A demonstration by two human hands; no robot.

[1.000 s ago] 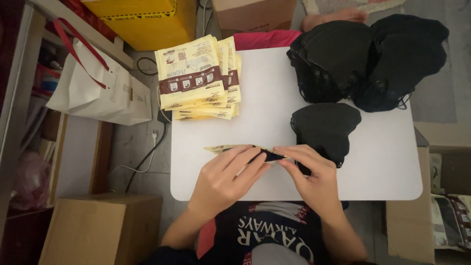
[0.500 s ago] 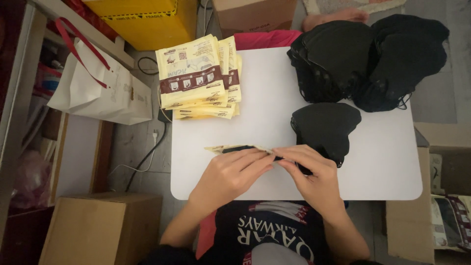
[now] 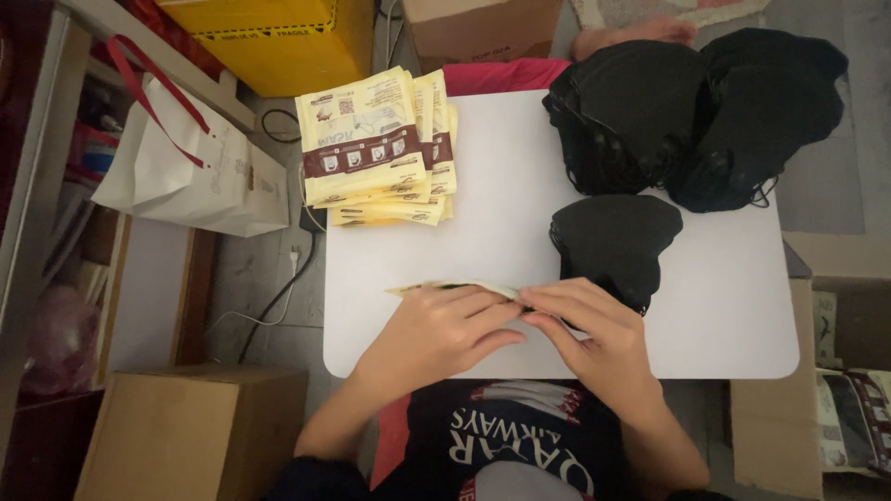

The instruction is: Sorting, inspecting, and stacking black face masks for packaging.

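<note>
Item in hand: one flat cream pouch [image 3: 455,288], low centre of the frame, lying near the front edge of the white bench [image 3: 724,306]. Your left hand [image 3: 436,329] lies over its middle with fingers curled down on it, pinning and gripping it; only the pouch's upper edge and left tip show past your knuckles. Your right hand [image 3: 585,334] meets it from the right, fingertips pinched at the pouch's right end, where something dark seems to sit at the mouth; whether that is a mask going in you cannot tell from here. Holding from both ends likely keeps the thin pouch flat and steady.

Just beyond your right hand: a small stack of black masks [image 3: 608,246], close enough to reach without stretching.

Upper right of the frame: two larger heaps of black masks [image 3: 696,111], touching each other, at the bench's far edge.

Upper centre-left: a fanned stack of cream pouches with a brown band [image 3: 376,148], overhanging the far left corner of the bench, well apart from your hands.

Off the bench: a white paper bag with red handles [image 3: 186,176] at left, a yellow box [image 3: 269,37] at top, a brown cardboard box [image 3: 186,436] at lower left.
</note>
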